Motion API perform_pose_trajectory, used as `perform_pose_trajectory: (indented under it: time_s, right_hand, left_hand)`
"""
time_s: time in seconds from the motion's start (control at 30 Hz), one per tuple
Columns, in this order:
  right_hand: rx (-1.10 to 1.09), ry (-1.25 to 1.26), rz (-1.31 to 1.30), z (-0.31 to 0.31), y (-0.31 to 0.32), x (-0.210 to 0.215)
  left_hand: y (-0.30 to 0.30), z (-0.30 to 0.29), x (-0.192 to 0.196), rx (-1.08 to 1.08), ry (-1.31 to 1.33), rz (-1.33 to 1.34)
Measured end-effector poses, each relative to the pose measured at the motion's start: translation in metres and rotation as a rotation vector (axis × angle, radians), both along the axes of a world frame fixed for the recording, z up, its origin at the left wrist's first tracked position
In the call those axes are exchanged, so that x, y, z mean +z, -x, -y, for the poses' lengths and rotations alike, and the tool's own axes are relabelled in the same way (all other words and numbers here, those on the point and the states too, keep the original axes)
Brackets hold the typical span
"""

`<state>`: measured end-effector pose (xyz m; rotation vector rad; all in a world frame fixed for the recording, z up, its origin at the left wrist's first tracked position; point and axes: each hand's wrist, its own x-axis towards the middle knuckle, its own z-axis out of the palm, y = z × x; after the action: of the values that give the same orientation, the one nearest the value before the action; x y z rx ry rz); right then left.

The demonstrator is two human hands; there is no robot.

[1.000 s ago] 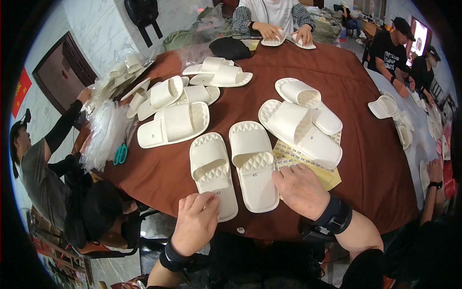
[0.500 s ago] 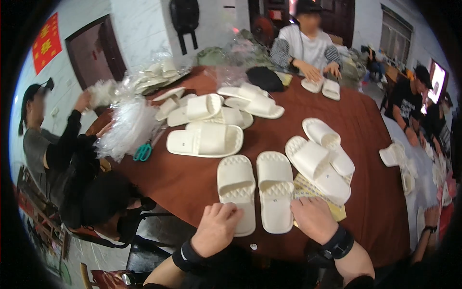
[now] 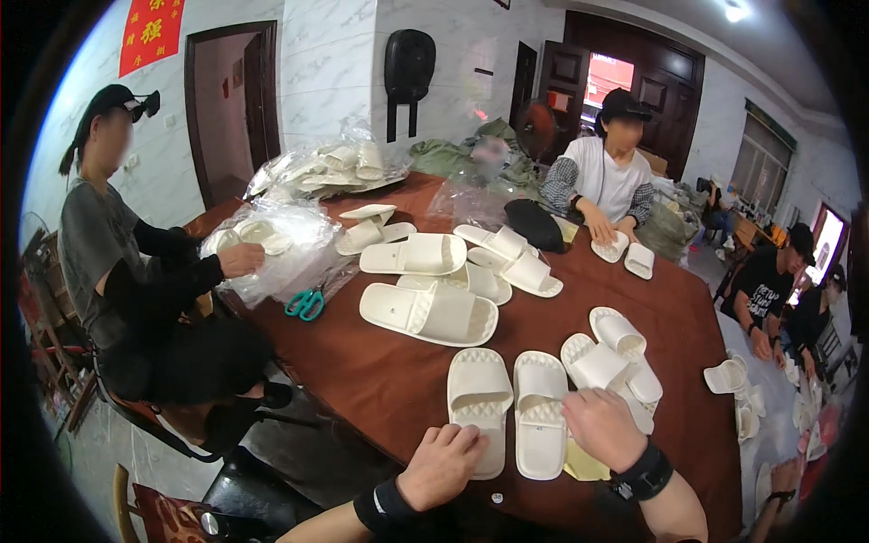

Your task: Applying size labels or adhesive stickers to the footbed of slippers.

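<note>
Two cream slippers stand side by side before me, toes pointing away. My left hand (image 3: 445, 463) rests with curled fingers on the heel of the left slipper (image 3: 480, 389); whatever is under its fingertips is hidden. Closed, my right hand (image 3: 605, 425) is at the right edge of the right slipper (image 3: 541, 443), and its fingertips are turned out of sight. A small dark mark shows on that slipper's footbed. Under my right hand lies a yellow sheet (image 3: 584, 463), mostly covered. More cream slippers (image 3: 597, 364) overlap just beyond it.
Several loose slippers (image 3: 430, 312) lie across the brown tablecloth (image 3: 353, 398). Teal scissors (image 3: 305, 304) sit by clear plastic bags (image 3: 299, 226) at left. A small round white piece (image 3: 497, 499) is near the front edge. Co-workers handle slippers at left, far side and right.
The view has tilted upward. My right hand has moved forward along the right slipper toward its strap. My left hand stays by the left heel. The person at left has lowered a hand to the bags.
</note>
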<state>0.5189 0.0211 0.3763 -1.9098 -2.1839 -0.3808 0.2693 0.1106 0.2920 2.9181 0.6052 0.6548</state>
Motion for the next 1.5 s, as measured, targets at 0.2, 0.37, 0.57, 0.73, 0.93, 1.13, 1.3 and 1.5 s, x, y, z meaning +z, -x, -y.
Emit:
perform_pose_trajectory:
  time_s: [0.2, 0.37, 0.57, 0.73, 0.93, 1.13, 1.3, 1.5]
  right_hand:
    - [-0.143, 0.090, -0.002, -0.036, -0.021, -0.003]
    - [0.069, 0.254, -0.284, -0.052, -0.044, -0.005]
    - [0.137, 0.412, -0.503, -0.063, -0.057, -0.015]
    - [0.057, 0.362, -0.426, -0.066, -0.044, -0.015]
    - [0.059, 0.144, -0.386, -0.052, -0.029, 0.015]
    - [0.024, 0.099, -0.276, -0.029, -0.024, 0.045]
    - [0.006, 0.049, -0.330, -0.018, -0.028, 0.044]
    - [-0.261, 0.118, -0.485, 0.002, -0.025, 0.038]
  left_hand:
    - [0.003, -0.002, -0.005, -0.016, 0.033, 0.122]
    - [0.002, -0.002, -0.006, -0.016, 0.035, 0.166]
    - [0.007, -0.005, -0.010, -0.021, 0.205, 0.280]
    - [0.014, -0.028, -0.017, -0.129, 0.452, 0.488]
    - [0.012, -0.049, -0.011, 0.104, 0.828, 0.588]
    - [-0.010, -0.091, -0.004, -0.103, 0.610, 0.527]
    - [-0.025, -0.134, 0.004, -0.159, 0.770, 0.159]
    - [-0.028, -0.125, 0.023, -0.061, 0.640, 0.120]
